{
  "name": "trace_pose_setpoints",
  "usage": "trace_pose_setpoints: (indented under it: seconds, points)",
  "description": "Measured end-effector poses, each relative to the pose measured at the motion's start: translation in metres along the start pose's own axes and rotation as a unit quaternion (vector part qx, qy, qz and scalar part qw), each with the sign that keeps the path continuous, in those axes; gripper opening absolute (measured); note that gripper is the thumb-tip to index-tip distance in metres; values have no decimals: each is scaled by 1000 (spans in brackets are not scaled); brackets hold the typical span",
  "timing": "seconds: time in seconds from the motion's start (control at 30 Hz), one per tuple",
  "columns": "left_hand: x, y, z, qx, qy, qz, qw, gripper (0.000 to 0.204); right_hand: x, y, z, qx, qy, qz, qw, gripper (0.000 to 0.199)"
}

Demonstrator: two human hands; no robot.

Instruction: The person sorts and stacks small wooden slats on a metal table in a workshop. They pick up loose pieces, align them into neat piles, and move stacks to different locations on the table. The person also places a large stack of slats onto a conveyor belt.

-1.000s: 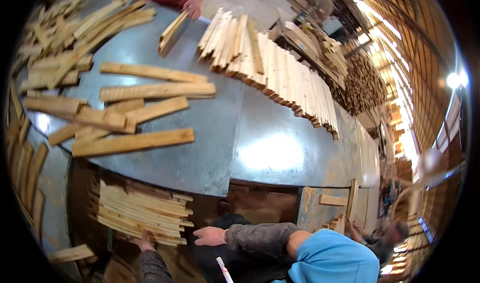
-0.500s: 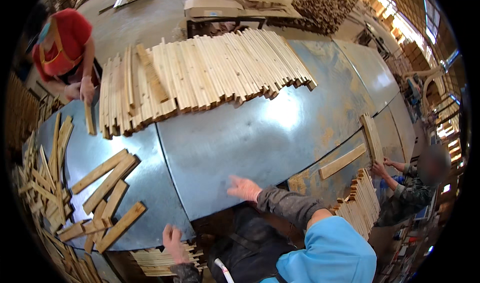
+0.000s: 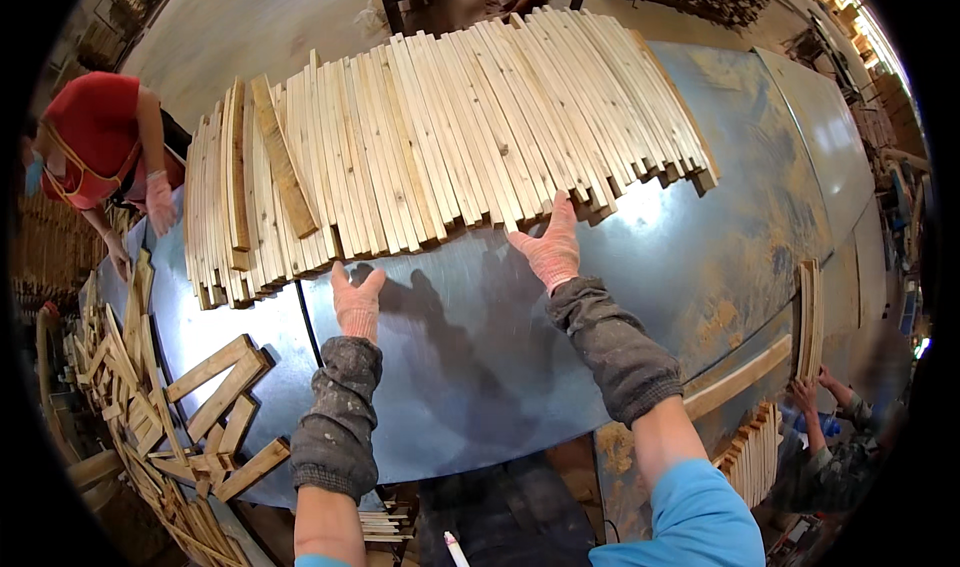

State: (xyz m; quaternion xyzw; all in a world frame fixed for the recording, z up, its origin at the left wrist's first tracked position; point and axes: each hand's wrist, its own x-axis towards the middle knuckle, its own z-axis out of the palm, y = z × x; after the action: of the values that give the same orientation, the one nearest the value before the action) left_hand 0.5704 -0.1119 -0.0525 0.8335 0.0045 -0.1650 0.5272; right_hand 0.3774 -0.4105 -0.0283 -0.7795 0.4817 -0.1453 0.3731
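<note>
Pale, slender wooden strips (image 3: 450,137) lie at twelve o'clock on a grey metal counter (image 3: 440,417); pink-gloved left hand (image 3: 356,304) and pink-gloved right hand (image 3: 553,250), fingers spread, perhaps touch their near ends.

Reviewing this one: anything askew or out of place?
Yes. A browner strip lies slanted on top of the left part of the row of wooden strips, whose pieces run side by side, so it looks askew. Tan dust also patches the right part of the tabletop, while its middle looks cleaner.
</note>
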Motion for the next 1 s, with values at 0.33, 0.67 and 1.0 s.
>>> trace_pose_setpoints:
  seconds: [0.33,0.67,1.0]
  points:
    - [24,38,33,163,8,19,986,124,10,-32,-14,-131,-75,57,987,133]
    - [15,71,44,250,2,-17,968,139,15,-40,3,-41,-35,119,991,133]
    - [34,63,45,378,-37,44,924,141,15,-31,27,-42,17,116,992,131]
